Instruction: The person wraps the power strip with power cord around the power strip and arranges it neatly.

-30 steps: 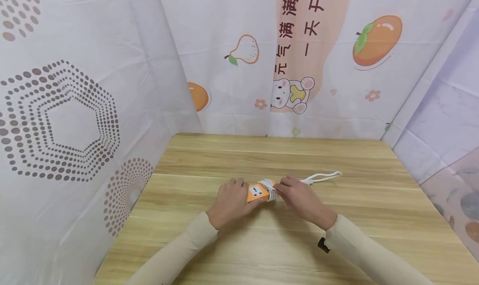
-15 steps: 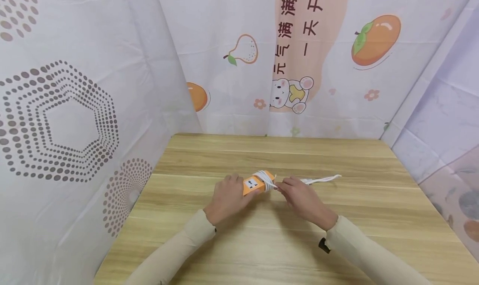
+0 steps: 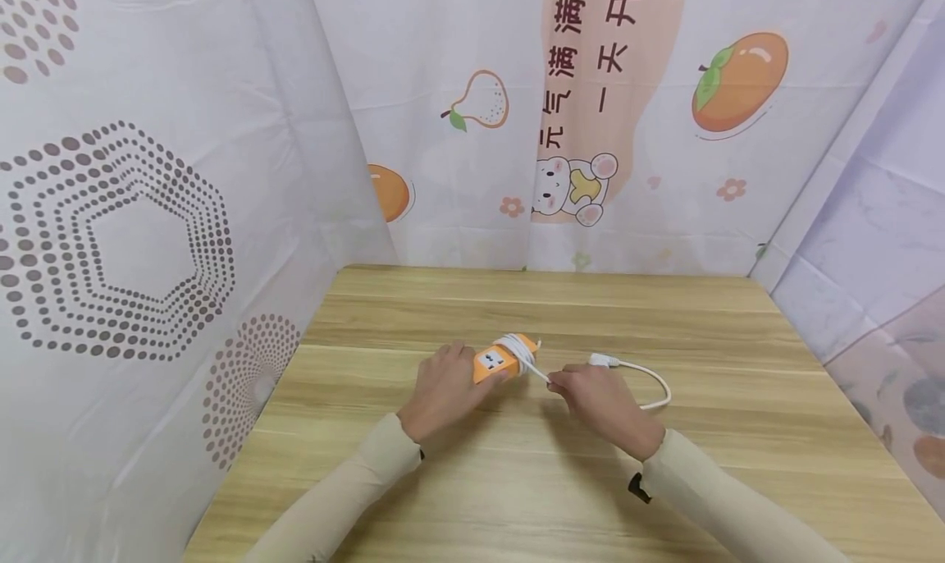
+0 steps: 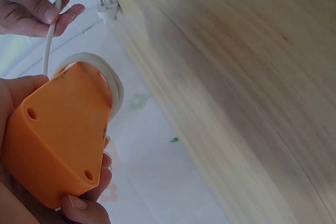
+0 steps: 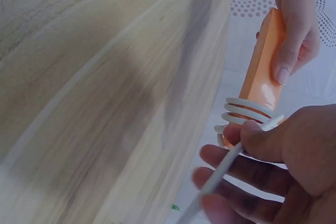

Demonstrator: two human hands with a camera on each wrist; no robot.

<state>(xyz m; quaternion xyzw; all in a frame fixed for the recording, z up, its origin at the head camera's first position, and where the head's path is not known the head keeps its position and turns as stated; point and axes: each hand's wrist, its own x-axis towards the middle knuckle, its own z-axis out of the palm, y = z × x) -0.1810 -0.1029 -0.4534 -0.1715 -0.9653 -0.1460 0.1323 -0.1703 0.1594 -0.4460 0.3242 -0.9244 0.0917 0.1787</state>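
Note:
My left hand (image 3: 445,389) grips one end of an orange power strip (image 3: 490,364) with a white socket face. Several turns of white cord (image 5: 247,109) wrap round the strip's other end. My right hand (image 3: 600,399) pinches the cord between thumb and fingers, and a short taut length runs from the wrap to that pinch. Past the right hand, the cord's tail loops over the table to a white plug (image 3: 604,360). In the left wrist view, the strip's orange end (image 4: 63,129) with two round holes faces the camera, with fingers curled round it.
The wood-grain table (image 3: 413,317) lies under both hands. White printed curtains (image 3: 458,194) stand along its back and sides. A small black object (image 3: 639,487) shows at the right sleeve's cuff.
The strip has shifted slightly left and up with my left hand. My right hand has drawn a bit away to the right, lengthening the taut cord. The plug and looped tail have swung into view.

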